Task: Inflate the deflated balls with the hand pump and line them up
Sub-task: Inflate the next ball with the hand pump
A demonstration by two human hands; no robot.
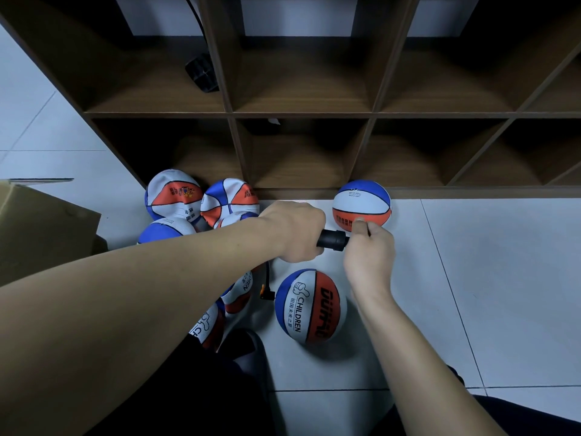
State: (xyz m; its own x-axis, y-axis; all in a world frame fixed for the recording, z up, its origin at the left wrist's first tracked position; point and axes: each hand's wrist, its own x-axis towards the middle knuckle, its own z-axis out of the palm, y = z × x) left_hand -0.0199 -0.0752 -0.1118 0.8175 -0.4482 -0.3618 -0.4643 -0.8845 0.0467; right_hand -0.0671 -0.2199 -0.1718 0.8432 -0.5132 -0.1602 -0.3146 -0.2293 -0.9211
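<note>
**Two round balls out, pump in both my hands**

Two inflated balls sit apart from the heap: one (361,206) at centre frame against the foot of the wooden shelf unit (301,114), one (310,306) lower centre on the white tile floor (487,278). My left hand (294,234) is wrapped round the black hand pump (332,240); my right hand (369,250) pinches at its tip, just in front of the far ball. Flat, deflated balls (201,202) crowd the centre left, beside a cardboard box (41,228).
</note>
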